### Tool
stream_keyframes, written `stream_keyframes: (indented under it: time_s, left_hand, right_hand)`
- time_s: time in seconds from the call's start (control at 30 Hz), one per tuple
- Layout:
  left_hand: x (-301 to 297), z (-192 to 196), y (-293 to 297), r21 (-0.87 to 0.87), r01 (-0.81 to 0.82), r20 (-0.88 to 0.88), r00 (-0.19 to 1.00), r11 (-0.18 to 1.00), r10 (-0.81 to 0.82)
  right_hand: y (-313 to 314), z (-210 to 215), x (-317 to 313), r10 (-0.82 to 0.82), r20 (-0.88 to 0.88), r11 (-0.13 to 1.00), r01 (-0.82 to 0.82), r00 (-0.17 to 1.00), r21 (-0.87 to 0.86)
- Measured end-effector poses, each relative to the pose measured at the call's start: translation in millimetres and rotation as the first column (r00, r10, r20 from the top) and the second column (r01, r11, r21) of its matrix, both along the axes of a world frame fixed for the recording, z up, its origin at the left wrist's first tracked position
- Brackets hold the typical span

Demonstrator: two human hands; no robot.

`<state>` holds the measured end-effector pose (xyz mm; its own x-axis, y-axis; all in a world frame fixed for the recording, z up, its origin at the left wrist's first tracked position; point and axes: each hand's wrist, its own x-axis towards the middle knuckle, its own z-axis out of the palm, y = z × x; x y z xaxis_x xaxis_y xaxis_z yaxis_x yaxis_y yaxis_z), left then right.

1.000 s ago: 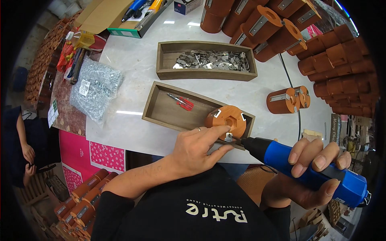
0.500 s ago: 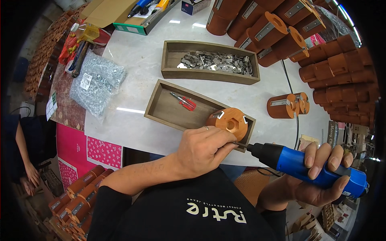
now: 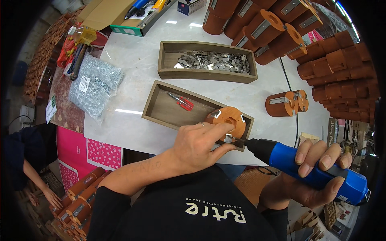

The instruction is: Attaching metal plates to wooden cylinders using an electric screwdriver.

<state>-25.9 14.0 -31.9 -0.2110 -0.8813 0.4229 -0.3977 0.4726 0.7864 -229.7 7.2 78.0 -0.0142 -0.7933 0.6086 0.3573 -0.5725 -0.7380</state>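
Note:
My right hand (image 3: 302,190) is wrapped round a blue electric screwdriver (image 3: 283,158) with a black nose, held nearly level and pointing left. Its bit reaches a small metal plate (image 3: 228,137) on the near side of a reddish wooden cylinder (image 3: 239,127); whether it sits on a screw is too small to tell. My left hand (image 3: 197,143) holds the cylinder from the left, fingers over its top by the hexagonal hole and thumb near the bit. The cylinder rests tilted in the right end of a long wooden tray (image 3: 163,115). A red-handled screwdriver (image 3: 184,103) lies in that tray.
Behind stands another wooden tray (image 3: 161,64) of small metal plates. Two finished-looking cylinders (image 3: 279,105) stand at right beside a black cable (image 3: 284,72). Stacked cylinders (image 3: 337,62) fill the far right. A plastic bag of screws (image 3: 94,86) lies left; a co-worker's arm (image 3: 38,180) shows beyond.
My left thumb and fingers have parted from the bit, leaving the metal plate visible at its tip. The electric screwdriver has shifted slightly left. The co-worker's hand has moved toward the stacked cylinders.

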Motion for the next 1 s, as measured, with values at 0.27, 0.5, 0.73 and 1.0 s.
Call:
stream_keyframes:
  time_s: [0.27,0.5,0.73,1.0]
  left_hand:
    - [3,-17,1,-0.003,0.046,0.054,0.997,0.999,-0.045]
    - [4,-12,1,-0.053,0.031,0.088,0.996,0.998,-0.026]
    - [3,-19,4,-0.179,0.011,0.115,0.993,0.984,0.010]
    - [2,-23,5,-0.217,0.008,0.127,0.992,0.976,0.020]
  right_hand:
    - [-1,0,5,-0.023,-0.020,1.000,0.023,1.000,0.021]
    - [-2,1,6,-0.021,-0.050,0.999,0.023,0.999,0.032]
    - [-4,2,11,-0.019,-0.065,0.999,0.021,0.998,0.039]
    - [-5,3,15,-0.013,-0.078,0.999,0.015,0.997,0.030]
